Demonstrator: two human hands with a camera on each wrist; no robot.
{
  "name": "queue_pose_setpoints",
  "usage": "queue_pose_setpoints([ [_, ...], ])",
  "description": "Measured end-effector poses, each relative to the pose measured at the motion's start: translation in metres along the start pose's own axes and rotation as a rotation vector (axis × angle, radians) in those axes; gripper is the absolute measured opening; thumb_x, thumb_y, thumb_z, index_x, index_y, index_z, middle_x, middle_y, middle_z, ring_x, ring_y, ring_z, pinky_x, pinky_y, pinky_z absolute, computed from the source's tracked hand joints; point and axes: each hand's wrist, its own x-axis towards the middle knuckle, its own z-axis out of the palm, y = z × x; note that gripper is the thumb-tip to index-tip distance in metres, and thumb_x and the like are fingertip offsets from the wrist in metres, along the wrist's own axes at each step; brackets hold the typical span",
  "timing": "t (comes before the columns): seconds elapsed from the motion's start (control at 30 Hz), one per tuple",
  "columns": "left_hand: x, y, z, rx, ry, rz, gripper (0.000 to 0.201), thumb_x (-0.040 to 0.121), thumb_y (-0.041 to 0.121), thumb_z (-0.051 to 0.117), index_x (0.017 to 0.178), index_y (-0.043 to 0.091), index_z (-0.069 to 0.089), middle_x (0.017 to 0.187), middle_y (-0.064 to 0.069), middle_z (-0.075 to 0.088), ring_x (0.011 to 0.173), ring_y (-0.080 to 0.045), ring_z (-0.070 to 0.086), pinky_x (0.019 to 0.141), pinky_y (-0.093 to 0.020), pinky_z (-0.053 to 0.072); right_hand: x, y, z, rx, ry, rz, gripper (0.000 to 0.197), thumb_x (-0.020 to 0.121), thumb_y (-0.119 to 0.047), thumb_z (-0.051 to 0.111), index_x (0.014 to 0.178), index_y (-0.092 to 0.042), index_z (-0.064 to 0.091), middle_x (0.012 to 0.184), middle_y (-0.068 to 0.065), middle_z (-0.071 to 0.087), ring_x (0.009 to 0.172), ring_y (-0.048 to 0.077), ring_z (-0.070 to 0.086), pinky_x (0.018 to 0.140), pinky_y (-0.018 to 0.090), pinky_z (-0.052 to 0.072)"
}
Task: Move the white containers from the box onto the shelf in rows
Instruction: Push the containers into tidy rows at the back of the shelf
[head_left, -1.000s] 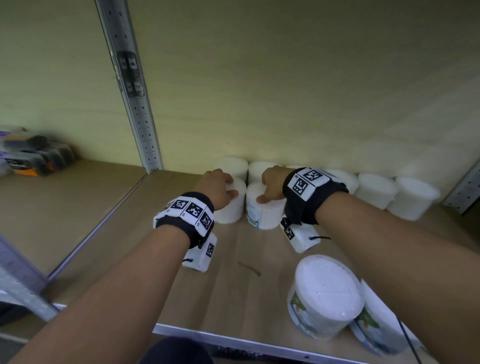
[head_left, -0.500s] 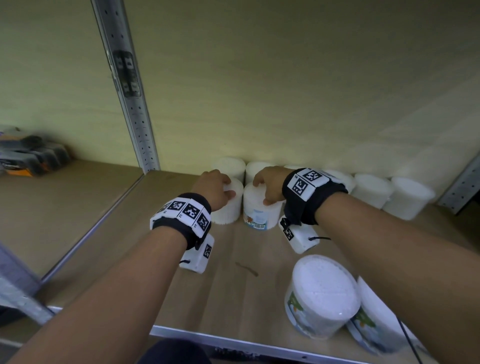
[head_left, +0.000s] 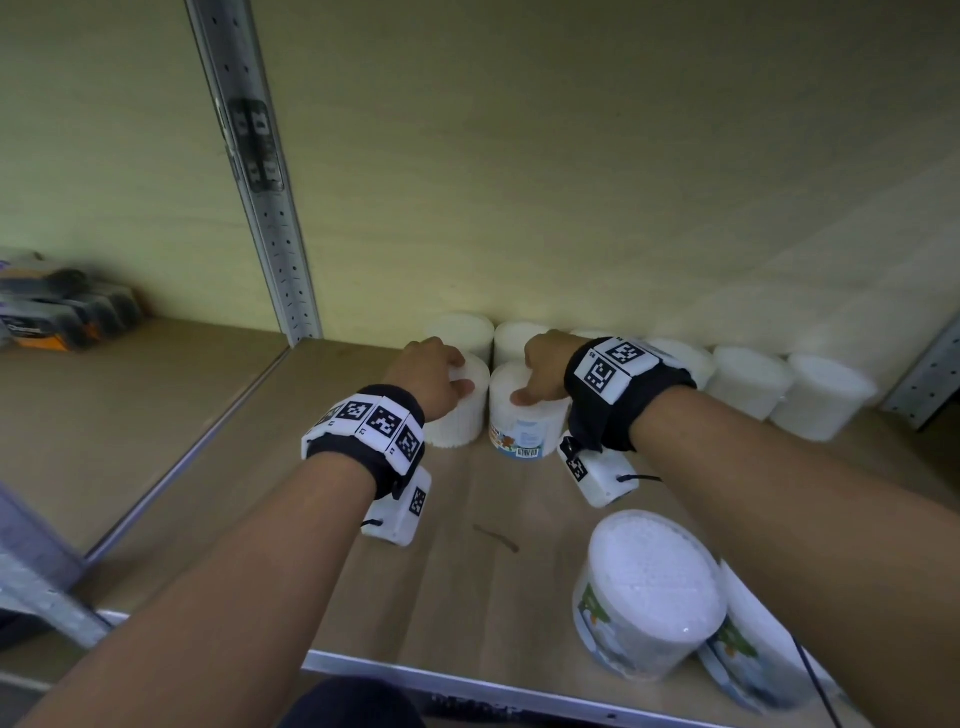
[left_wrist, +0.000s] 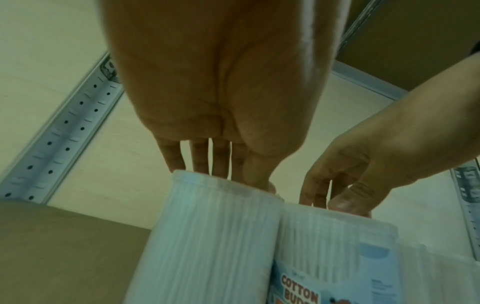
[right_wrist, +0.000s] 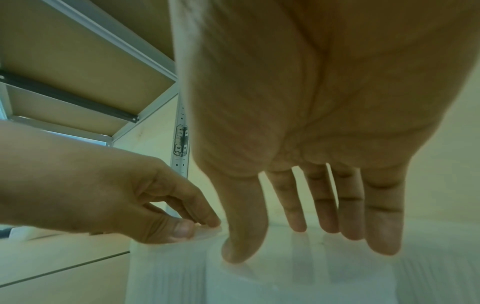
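Perforated grey metal upright (head_left: 260, 176) runs top to bottom at left, dividing two bays; a dark clip or tag sits partway up it. Pale wood-grain back panel (head_left: 571, 182) behind. In the left bay, a cluster of dark packaged items (head_left: 62, 317) with orange on the nearest one, lying against the back panel; labels blurred, unreadable. Second perforated upright (head_left: 930, 374) at far right edge. From the right wrist view, underside of an upper board (right_wrist: 85, 61) with grey metal framing shows overhead.
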Motion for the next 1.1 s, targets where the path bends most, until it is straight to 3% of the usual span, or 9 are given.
queue_pose_setpoints([
  [0.07, 0.0, 0.0, 0.0, -0.005, 0.001, -0.001, 0.047, 0.092, 0.034, 0.056, 0.134, 0.013, 0.051, 0.136, -0.01, 0.047, 0.129, -0.028, 0.041, 0.107, -0.037, 0.036, 0.002, -0.001, 0.0, -0.004, 0.0, 0.003, 0.057, 0.088, -0.045, 0.061, 0.123, -0.001, 0.056, 0.125, 0.013, 0.062, 0.093, 0.022, 0.054, 0.081, 0.031, 0.045],
  [0.2, 0.001, 0.0, 0.001, -0.023, 0.001, -0.004, 0.046, 0.092, 0.034, 0.056, 0.133, 0.013, 0.051, 0.136, -0.01, 0.047, 0.129, -0.028, 0.041, 0.107, -0.037, 0.036, 0.003, 0.001, -0.001, -0.006, -0.012, 0.001, 0.066, 0.088, -0.043, 0.063, 0.137, -0.002, 0.045, 0.137, 0.012, 0.052, 0.123, 0.027, 0.053, 0.102, 0.033, 0.043],
  [0.5, 0.001, -0.001, 0.002, -0.025, 0.008, 0.0, 0.046, 0.092, 0.034, 0.057, 0.133, 0.014, 0.052, 0.136, -0.009, 0.047, 0.129, -0.027, 0.041, 0.106, -0.037, 0.037, -0.003, 0.007, -0.005, 0.078, -0.025, -0.1, 0.063, 0.085, -0.015, 0.068, 0.142, -0.018, 0.043, 0.145, 0.004, 0.044, 0.131, 0.023, 0.046, 0.103, 0.031, 0.04],
  [0.63, 0.001, -0.001, 0.002, -0.017, 0.01, 0.0, 0.046, 0.092, 0.034, 0.056, 0.133, 0.014, 0.052, 0.136, -0.009, 0.047, 0.129, -0.027, 0.041, 0.106, -0.036, 0.036, 0.001, 0.004, -0.006, 0.078, 0.03, -0.073, 0.059, 0.085, -0.03, 0.067, 0.138, -0.012, 0.048, 0.139, 0.008, 0.052, 0.124, 0.025, 0.052, 0.102, 0.034, 0.046],
  [0.77, 0.0, -0.001, 0.002, -0.013, 0.011, -0.001, 0.046, 0.092, 0.034, 0.056, 0.133, 0.014, 0.052, 0.136, -0.009, 0.047, 0.129, -0.027, 0.041, 0.106, -0.036, 0.036, 0.004, 0.002, 0.0, 0.035, 0.016, -0.024, 0.069, 0.085, -0.047, 0.064, 0.136, -0.004, 0.048, 0.135, 0.011, 0.055, 0.122, 0.026, 0.054, 0.103, 0.035, 0.045],
  [1.1, 0.001, -0.001, 0.001, -0.015, 0.015, 0.002, 0.046, 0.092, 0.034, 0.057, 0.133, 0.014, 0.052, 0.137, -0.008, 0.047, 0.13, -0.027, 0.04, 0.107, -0.036, 0.036, 0.005, 0.001, 0.001, -0.028, -0.004, -0.041, 0.07, 0.087, -0.044, 0.063, 0.141, -0.004, 0.042, 0.141, 0.012, 0.048, 0.128, 0.026, 0.049, 0.104, 0.031, 0.039],
])
